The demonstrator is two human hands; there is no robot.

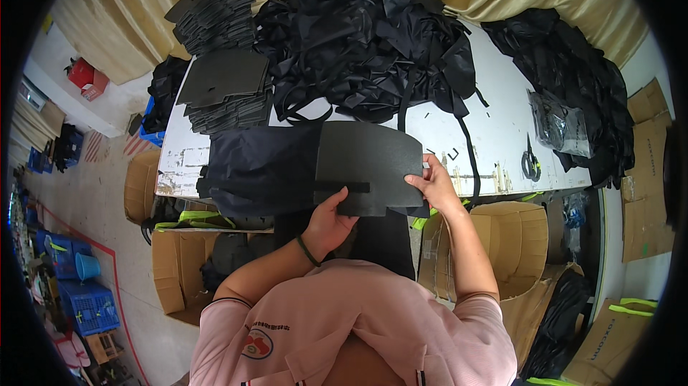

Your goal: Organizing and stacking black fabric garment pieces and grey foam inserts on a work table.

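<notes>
Between my two hands is a dark grey foam sheet (380,153) with a curved top edge, held at the table's near edge. My left hand (330,222) grips its lower edge, thumb on top beside a black strip (344,187) that crosses the sheet. At the right edge, my right hand (433,184) pinches the sheet between thumb and fingers. Black fabric (261,164) lies to the left and runs up against the sheet; whether it goes under or around it I cannot tell. Another bit of dark fabric shows beneath the lower right corner.
Stacked foam sheets (222,78) stand at the table's left. A heap of black fabric (365,35) fills the back, another pile (573,70) the right. Scissors (530,160) and a clear plastic bag (562,128) lie on the white table (494,149). Cardboard boxes (512,242) stand below.
</notes>
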